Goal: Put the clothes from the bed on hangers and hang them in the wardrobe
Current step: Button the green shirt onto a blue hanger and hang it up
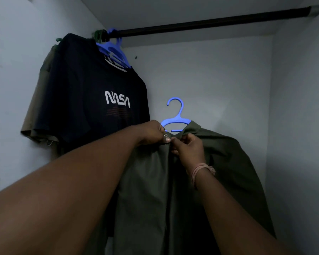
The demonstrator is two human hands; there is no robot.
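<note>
Your forearms are filling the lower frame, reaching up to the collar of an olive green shirt (219,162) at centre right. You are pinching the left collar edge, by its metal snap, with your left hand (151,134), while your right hand (189,147) is pinching the opposite edge, both touching at the neck. That shirt is draping over a blue hanger (175,119), its hook standing free below the dark rail (210,22). At upper left, a navy NASA T-shirt (92,92) is hanging from the rail, with an olive garment (39,100) behind it.
</note>
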